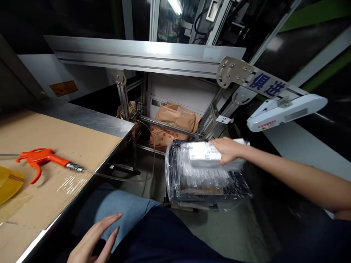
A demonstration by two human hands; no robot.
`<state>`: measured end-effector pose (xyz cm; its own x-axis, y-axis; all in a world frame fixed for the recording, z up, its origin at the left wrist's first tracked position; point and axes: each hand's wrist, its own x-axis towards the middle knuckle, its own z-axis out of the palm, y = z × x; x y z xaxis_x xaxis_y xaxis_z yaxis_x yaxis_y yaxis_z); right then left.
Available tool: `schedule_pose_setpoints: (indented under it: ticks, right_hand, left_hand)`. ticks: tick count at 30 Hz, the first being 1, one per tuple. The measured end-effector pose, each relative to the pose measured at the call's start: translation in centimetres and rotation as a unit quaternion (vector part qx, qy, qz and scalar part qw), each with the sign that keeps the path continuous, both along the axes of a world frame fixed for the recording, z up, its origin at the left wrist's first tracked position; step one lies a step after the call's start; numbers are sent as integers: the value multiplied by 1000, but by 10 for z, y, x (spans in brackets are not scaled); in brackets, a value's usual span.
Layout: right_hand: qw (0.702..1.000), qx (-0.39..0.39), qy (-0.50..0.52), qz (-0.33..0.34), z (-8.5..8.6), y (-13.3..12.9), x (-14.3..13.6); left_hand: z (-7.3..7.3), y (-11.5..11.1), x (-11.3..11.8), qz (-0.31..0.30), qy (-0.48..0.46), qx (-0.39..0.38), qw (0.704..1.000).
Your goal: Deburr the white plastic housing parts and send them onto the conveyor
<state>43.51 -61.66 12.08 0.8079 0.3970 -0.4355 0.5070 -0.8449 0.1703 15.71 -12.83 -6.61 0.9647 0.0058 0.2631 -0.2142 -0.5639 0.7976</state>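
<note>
White, printed and box-like, one pack sits in the right hand, at the mouth of a single black crate lined with clear plastic. The right hand's grip is closed on the pack from above; the left hand holds nothing, its grip open with the fingers apart, above the lap near the table. The pack's long axis runs left to right across the view, roughly along the crate's far edge, with one end towards the table and the other beneath the wrist. Whether it touches the contents under it cannot be told. Those contents, beneath the crinkled plastic, are too blurred to count.

The crate's near side has bare floor in front of it, and a gap separates its left edge from the table's edge. A clear hose crosses that gap. On the table's cardboard cover lie one orange air blow gun, joined to the hose by a metal fitting, and one yellow object, partly cut off by the view.

Beyond the crate, brown paper sacking sits low behind a metal frame. One long aluminium beam spans above, and one white device hangs to the crate's upper right, near a single "2" label.
</note>
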Motion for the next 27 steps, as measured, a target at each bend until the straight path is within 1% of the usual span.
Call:
schedule_pose_setpoints:
  ticks: [3,5,7,9,11,13,15,17,18,21,24,26,27]
  right_hand:
    - [997,0,73,-11,-68,-29,-23]
    - [993,12,117,-12,-111,-38,-35]
    - [988,26,151,-10,-149,-41,-43]
    - [984,39,171,-12,-183,-39,-49]
    - [982,54,181,-16,-215,-33,-53]
    - [979,73,190,-19,-242,-24,-55]
    - [975,93,200,-21,-265,-13,-55]
    - [972,107,209,-27,-282,-3,-56]
    - [971,112,210,-31,-287,1,-57]
    - [971,114,206,-49,-294,10,-64]
    - [972,103,203,-64,-288,18,-76]
    - [972,92,207,-69,-276,25,-79]
    - [971,85,210,-70,-267,31,-78]
  left_hand:
    - [2,-10,-1,-2,-8,-3,1000]
    - [3,-15,-4,15,-7,-10,1000]
    - [4,-20,-9,46,-1,-17,999]
    - [6,-25,-13,77,4,-20,997]
    - [7,-28,-16,95,9,-16,995]
    - [10,-30,-18,104,11,-5,994]
    - [12,-30,-19,112,9,9,994]
    - [14,-28,-18,121,4,19,992]
    - [15,-26,-17,125,1,23,992]
    - [11,-17,-13,122,-5,35,992]
    - [4,-9,-7,104,-9,49,993]
    - [2,-6,-4,101,-10,51,993]
    - [3,-4,-2,104,-12,49,993]
